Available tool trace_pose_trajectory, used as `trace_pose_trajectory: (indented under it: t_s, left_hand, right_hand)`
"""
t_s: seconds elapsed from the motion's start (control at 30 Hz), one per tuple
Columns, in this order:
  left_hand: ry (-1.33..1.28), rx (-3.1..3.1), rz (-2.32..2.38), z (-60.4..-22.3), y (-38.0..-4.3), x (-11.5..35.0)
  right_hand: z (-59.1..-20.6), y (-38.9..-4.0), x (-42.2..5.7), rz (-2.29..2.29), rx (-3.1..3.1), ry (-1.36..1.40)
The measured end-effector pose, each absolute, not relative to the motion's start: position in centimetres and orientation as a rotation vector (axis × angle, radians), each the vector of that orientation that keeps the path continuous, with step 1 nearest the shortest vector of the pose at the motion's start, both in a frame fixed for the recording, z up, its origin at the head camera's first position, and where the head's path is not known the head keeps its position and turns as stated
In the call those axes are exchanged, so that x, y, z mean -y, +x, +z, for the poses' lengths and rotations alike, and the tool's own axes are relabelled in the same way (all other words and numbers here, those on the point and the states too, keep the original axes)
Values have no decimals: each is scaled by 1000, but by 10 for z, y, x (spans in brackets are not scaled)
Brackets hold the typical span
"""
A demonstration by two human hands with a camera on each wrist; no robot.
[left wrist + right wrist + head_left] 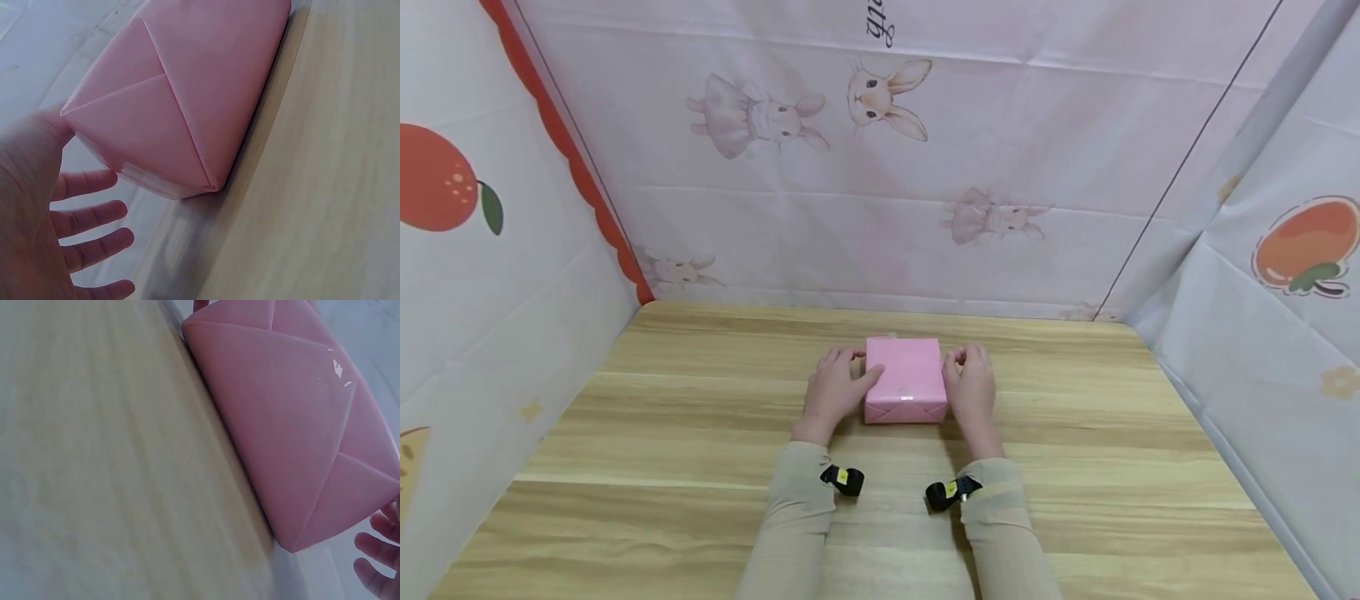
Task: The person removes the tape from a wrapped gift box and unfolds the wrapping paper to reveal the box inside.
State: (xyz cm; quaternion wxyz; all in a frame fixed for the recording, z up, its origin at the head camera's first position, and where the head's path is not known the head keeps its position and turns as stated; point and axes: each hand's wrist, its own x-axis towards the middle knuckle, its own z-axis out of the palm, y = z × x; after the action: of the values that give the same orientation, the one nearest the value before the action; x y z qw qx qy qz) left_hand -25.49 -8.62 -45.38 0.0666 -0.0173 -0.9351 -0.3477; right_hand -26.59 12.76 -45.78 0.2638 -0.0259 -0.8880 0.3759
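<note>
A pink wrapped box [906, 367] lies flat on the wooden table, its paper folded into triangles at the near end. Clear tape [907, 397] shines at the top of that end. My left hand [835, 387] is at the box's left side, thumb over the top edge. In the left wrist view, that hand's fingers [94, 250] are spread and nearly straight, one tip right at the box. My right hand [972, 387] is at the right side, fingers bent and thumb near the edge. I cannot tell whether it pinches anything.
The wooden table [662, 467] reaches a printed cloth backdrop [880, 250] behind the box. More cloth hangs along the left and right sides. Black wrist cameras [842, 481] sit on both sleeves.
</note>
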Motion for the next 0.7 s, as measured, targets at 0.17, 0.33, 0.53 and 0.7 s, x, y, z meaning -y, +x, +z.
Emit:
trace_pose_trajectory:
  t_s: [0.17, 0.33, 0.53, 0.7]
  left_hand:
    - [-54, 2826, -1056, -454, -256, 87]
    - [-53, 2825, -1063, -453, -256, 87]
    - [-31, 2836, -1059, -453, -255, 87]
    - [-29, 2837, -1078, -452, -255, 87]
  right_hand:
    - [-458, -265, -126, 1019, 2381, -111]
    - [-458, -265, -125, 989, 2356, -127]
    - [-457, -264, -124, 1007, 2357, -177]
    - [-456, -263, -125, 1056, 2363, -251]
